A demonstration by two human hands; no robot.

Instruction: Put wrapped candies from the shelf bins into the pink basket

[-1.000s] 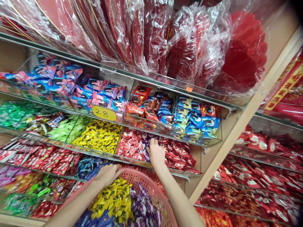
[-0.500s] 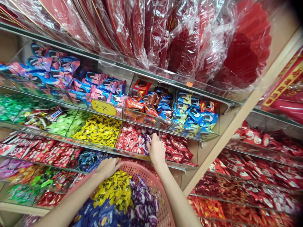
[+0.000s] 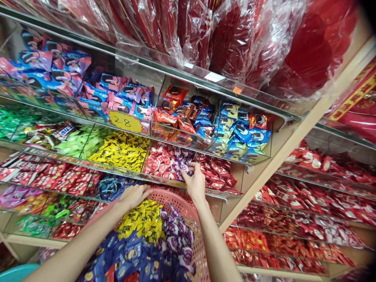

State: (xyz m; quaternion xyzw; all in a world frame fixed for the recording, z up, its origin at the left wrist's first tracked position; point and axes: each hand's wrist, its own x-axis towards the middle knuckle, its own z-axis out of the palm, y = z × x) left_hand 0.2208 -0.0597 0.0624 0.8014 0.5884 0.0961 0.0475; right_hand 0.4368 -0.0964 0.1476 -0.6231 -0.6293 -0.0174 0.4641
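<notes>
My left hand is closed over the far rim of a pink perforated plastic basket. Yellow wrapped candies, purple-and-white wrapped candies and dark blue packets fill it. A little red shows among the blue packets. My right hand reaches beyond the basket to a shelf bin, thumb and fingers apart, at the purple wrapped candies. Nothing shows in its fingers, though some fingertips are partly hidden. Red-and-white candies lie beside the purple ones in that bin.
Glass-fronted shelves hold yellow candies, red packets and blue-and-pink cookie packs behind a yellow "28" tag. A slanted wooden post divides the shelving. Plastic-wrapped red items sit above. A turquoise container shows lower left.
My right hand's thumb and fingers have spread apart over the purple candies. The view has shifted, so the shelves sit slightly higher and more of the basket's blue packets show. My left hand stays on the rim.
</notes>
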